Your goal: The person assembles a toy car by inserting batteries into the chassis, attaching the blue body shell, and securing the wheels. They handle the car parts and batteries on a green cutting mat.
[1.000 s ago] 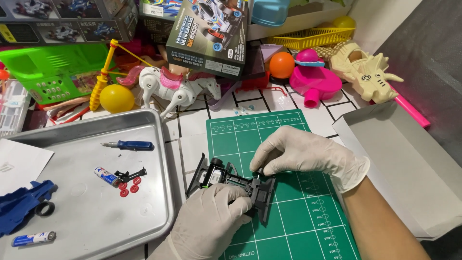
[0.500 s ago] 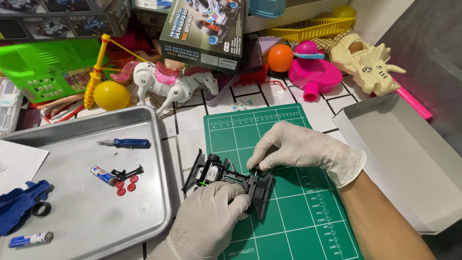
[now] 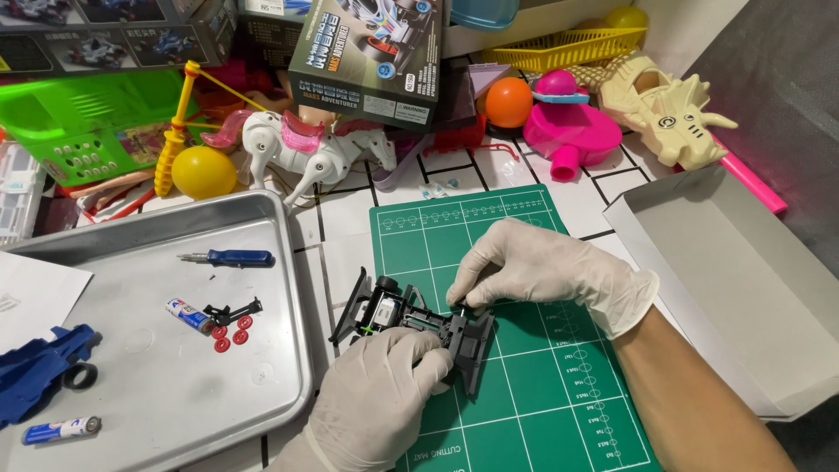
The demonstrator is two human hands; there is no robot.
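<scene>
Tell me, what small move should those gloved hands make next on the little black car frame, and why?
Probably press down with the right hand: its fingers pinch something small, too tiny to identify, at the top of the car frame, while the left hand grips the frame over the green mat.

Tray [image 3: 262,411], left of mat: blue screwdriver [image 3: 229,258], two batteries [image 3: 188,315], red wheels [image 3: 232,334], blue shell [image 3: 35,371].
Back edge: toy horse [image 3: 306,149], yellow ball [image 3: 203,171], orange ball [image 3: 509,101], kit box [image 3: 367,48].
Right edge: grey box [image 3: 743,280].

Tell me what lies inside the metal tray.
In the metal tray: a blue screwdriver, two batteries, red wheels, a black part, a blue shell. Paper hides one corner.
</scene>
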